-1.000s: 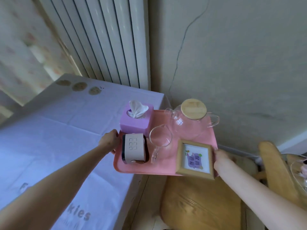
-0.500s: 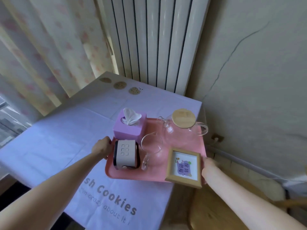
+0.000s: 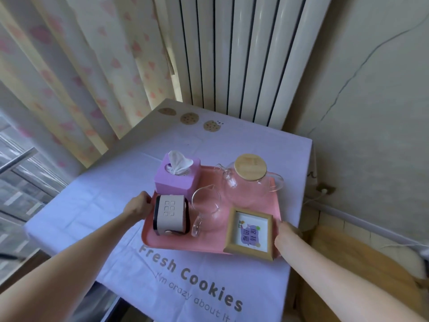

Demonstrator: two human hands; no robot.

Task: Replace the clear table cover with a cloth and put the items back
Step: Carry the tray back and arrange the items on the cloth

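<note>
Hands (image 3: pixel 138 206) (image 3: pixel 286 235) grip tray (image 3: pixel 204 246) edges; fingertips hidden underneath.

A lived-in home room. Patterned curtains (image 3: pixel 76 73) and a radiator (image 3: pixel 243 59) stand beyond the held tray (image 3: pixel 260 205).

A white radiator (image 3: pixel 243 59) stands against the cracked beige wall (image 3: pixel 371 89), with patterned curtains (image 3: pixel 81 66) at left, daylit

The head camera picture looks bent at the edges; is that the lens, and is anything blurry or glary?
Head view: wide-angle lens bows the radiator and curtain lines outward. Daylight glares softly on the radiator ribs. The glass teapot is sharp but hard to read; the left hand is clear.
</note>
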